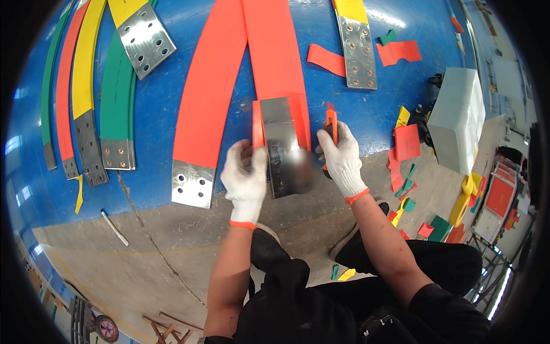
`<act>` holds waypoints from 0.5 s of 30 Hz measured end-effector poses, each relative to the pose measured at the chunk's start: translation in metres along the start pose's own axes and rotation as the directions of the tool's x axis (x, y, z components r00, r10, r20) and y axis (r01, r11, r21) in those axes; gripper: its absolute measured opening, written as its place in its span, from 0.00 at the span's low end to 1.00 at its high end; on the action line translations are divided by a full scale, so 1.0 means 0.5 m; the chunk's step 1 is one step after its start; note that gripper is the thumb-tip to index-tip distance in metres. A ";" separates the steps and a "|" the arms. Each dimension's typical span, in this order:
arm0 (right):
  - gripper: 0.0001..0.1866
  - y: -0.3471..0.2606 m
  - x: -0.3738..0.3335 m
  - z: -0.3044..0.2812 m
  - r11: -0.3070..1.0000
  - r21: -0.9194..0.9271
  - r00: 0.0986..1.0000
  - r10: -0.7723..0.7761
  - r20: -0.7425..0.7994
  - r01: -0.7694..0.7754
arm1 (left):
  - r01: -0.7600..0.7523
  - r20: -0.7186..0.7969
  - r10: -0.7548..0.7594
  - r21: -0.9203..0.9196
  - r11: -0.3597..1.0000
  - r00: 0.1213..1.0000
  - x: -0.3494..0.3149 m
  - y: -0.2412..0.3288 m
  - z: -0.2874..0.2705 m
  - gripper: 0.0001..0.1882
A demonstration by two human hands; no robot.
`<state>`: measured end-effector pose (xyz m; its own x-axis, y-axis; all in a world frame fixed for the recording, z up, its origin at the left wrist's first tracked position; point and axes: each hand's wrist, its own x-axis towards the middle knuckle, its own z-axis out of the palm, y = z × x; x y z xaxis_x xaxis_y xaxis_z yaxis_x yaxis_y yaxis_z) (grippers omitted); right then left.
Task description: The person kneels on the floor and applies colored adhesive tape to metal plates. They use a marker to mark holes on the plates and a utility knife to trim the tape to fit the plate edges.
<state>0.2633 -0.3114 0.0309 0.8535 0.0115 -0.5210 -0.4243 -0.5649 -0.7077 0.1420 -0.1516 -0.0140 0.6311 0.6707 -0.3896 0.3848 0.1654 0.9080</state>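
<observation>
Head view: the right hand (342,153) wraps its grip round an orange cutter (332,119), blade up-frame, presumably keeping it off the red-sleeved bar (279,117) at centre; the left hand (245,175) curls by the loose flap (258,121), its hold unclear.

A blur (298,171) covers part of the middle metal end (279,123); the top edge crops its red strip (275,51).

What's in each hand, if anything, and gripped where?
Right hand: orange cutter, held around its body, tip end pointing away from the person. Left hand: next to the red flap; can't tell whether it grips it.
</observation>
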 end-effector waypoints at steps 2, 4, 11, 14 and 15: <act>0.19 0.014 -0.008 0.006 0.997 -0.079 1.000 0.009 0.024 -0.007 | -0.065 0.009 0.064 0.215 0.974 0.998 -0.037 0.018 0.004 0.30; 0.18 0.057 -0.035 0.009 0.980 -0.151 0.990 -0.136 -0.028 0.130 | -0.124 -0.005 0.137 0.399 0.908 0.991 -0.076 0.020 0.020 0.38; 0.13 0.064 -0.072 0.024 0.989 -0.075 0.990 0.120 -0.068 -0.125 | 0.008 0.011 -0.017 0.549 0.836 1.000 -0.119 0.049 0.057 0.39; 0.10 0.041 -0.061 0.014 0.960 0.121 0.967 0.254 0.005 -0.252 | 0.190 -0.018 -0.215 0.545 0.817 0.976 -0.088 0.074 0.055 0.35; 0.10 0.039 -0.059 0.012 0.953 0.131 0.962 0.273 0.015 -0.273 | 0.215 -0.027 -0.242 0.563 0.798 0.970 -0.079 0.081 0.059 0.35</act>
<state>0.2282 -0.3177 0.0296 0.7005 -0.1309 -0.7016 -0.6770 -0.4331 -0.5951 0.1526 -0.1927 0.0338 0.5006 0.6298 -0.5939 0.8219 -0.1305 0.5545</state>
